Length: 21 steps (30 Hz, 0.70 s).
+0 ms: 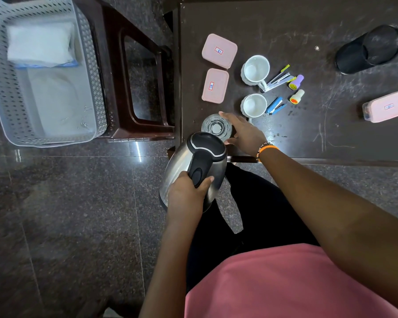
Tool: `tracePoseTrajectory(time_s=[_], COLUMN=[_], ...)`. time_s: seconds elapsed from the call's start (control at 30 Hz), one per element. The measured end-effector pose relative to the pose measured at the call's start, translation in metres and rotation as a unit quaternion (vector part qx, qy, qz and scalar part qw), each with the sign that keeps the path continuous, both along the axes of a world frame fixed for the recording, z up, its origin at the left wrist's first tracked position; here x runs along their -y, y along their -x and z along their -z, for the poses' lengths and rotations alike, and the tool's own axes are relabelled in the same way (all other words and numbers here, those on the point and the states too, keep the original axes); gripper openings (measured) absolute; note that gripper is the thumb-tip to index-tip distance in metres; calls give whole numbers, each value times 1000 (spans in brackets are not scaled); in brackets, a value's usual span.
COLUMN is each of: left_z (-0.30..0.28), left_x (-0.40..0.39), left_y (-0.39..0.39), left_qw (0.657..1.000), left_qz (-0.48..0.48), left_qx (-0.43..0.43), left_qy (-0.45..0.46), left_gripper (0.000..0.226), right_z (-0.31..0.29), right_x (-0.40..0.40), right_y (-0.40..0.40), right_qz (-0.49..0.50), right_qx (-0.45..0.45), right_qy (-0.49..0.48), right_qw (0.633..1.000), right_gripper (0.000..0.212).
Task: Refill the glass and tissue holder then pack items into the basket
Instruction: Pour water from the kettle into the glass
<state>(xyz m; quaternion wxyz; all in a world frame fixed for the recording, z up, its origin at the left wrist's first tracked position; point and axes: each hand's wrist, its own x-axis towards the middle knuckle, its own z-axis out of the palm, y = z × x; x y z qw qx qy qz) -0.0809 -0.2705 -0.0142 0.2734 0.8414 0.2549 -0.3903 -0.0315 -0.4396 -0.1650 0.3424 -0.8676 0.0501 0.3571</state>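
Two hands share the pour: the left hand [186,193] grips the kettle [178,164] handle, the right hand [246,134] cups the glass [216,127] at the counter [308,138] edge; tilting slowly should avoid spills

Left grip [189,189] curled round kettle [177,161] handle, right grip [244,134] cupping glass [215,126], both forearms extended forward

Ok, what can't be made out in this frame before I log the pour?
All from the head view:
- Spout of the kettle and any stream: hidden under its own lid and body.
- Water level in the glass: seen straight down, near rim covered by the kettle.
- Labels on the pink boxes: too small to read.
- Basket: cut off by the top and left edges; white contents blurred.
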Motion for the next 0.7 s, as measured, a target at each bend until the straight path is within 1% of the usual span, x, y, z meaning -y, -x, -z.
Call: tracePoseTrajectory(time_s=[0.1,0.27,0.4,0.57,0.7], left_z=[2,2,-3,-6,-5], left_x=[-2,0,2,3,6], left_y=[-1,-2,-3,-4,-4], left_qw=[1000,999,997,995,994], left_qz=[6,35,69,89,97], left_qx=[-3,-7,-10,-19,-20], left_qy=[-11,-19,-28,-38,-48], left_gripper=[36,40,35,35,40], right_z=[-2,-5,-9,-11,-13], right_x=[0,1,0,-2,-2], right_y=[0,-1,-3,-4,-4], right_qz=[0,-15,-22,-24,-29], right_qx=[-2,-5,-4,-11,-12], right_qy=[0,20,28,33,38], right_qw=[1000,1000,999,999,999], right_gripper=[80,77,75,73,72])
